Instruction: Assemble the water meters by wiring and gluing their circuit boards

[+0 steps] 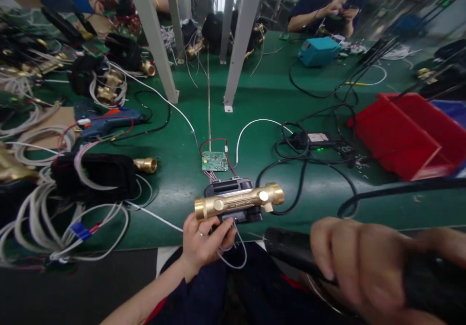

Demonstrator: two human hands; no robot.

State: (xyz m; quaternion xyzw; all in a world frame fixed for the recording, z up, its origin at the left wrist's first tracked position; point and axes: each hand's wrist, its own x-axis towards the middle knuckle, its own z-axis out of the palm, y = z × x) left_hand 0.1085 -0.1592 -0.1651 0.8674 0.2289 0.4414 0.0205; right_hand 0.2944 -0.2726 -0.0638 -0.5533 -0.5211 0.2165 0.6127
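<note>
A brass pipe fitting [238, 203] lies across a black housing [227, 187] at the near edge of the green table. My left hand [206, 240] grips the housing and the fitting's left end from below, with a thin grey cable looping beside the fingers. Just beyond sits a green circuit board [214, 161], joined to the housing by thin wires. My right hand [360, 262] is wrapped round a black screwdriver-like tool [291, 247], its thin tip pointing left, a short way right of the housing and apart from it.
Coiled white cables [40, 218], a black housing with a brass end [94, 175] and a blue glue gun [109, 121] lie left. Metal posts [238, 43] rise beyond the board. Right are a black adapter [315, 139] with cords and red bins [396, 136]. People's hands work across the table.
</note>
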